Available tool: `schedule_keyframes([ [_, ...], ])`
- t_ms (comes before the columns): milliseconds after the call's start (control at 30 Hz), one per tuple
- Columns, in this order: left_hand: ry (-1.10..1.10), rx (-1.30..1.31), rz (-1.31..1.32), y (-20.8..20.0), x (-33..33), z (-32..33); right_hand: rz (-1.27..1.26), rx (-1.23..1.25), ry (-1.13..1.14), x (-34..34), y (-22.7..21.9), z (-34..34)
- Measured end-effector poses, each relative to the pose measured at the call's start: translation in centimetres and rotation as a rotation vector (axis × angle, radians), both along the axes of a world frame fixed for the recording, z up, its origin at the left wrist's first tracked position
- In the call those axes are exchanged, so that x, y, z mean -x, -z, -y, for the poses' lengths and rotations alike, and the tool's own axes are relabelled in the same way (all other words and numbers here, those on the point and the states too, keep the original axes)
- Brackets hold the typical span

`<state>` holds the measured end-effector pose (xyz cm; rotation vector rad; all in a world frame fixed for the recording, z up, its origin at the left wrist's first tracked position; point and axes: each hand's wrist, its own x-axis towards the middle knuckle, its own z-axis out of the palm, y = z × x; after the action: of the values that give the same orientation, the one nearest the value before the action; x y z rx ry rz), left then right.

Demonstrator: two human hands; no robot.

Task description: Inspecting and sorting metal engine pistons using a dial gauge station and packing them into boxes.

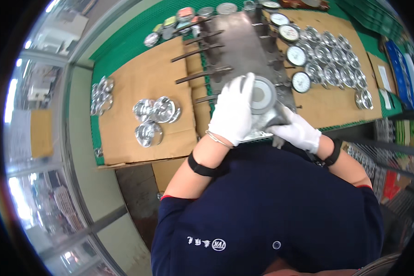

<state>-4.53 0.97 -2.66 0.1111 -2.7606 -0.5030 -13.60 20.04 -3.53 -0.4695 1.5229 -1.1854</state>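
My left hand (pixel 233 110), in a white glove, is closed round the left side of a grey round metal part (pixel 262 95) with a paler disc in its middle. To the lower right of that part, my right hand (pixel 296 131), gloved too, has its fingers bent against grey metal; what exactly they grip is partly hidden. Both hands are at the near end of a grey metal fixture plate (pixel 244 46). Dial gauges (pixel 301 82) line its right side, and dark metal rods (pixel 198 75) stick out from its left.
Shiny metal cup-shaped parts (pixel 164 109) stand on cardboard (pixel 124 138) at left. Several more cups (pixel 332 73) stand in rows on the right cardboard (pixel 326 108). Round pieces (pixel 186 14) lie at the back. A blue tray (pixel 399 73) is at far right, a windowed partition (pixel 85 152) at left.
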Motion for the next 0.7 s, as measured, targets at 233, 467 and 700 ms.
schedule_keyframes([
  [233,0.049,-0.158,0.047,0.4,1.5,0.4,0.085,0.025,0.119,0.1,0.2,0.3],
  [467,0.068,-0.168,-0.010,1.4,2.4,0.9,0.143,-0.025,0.170,0.4,0.3,0.4],
  [700,0.047,-0.154,-0.028,1.5,2.3,1.0,0.154,-0.057,0.172,0.6,-0.6,1.2],
])
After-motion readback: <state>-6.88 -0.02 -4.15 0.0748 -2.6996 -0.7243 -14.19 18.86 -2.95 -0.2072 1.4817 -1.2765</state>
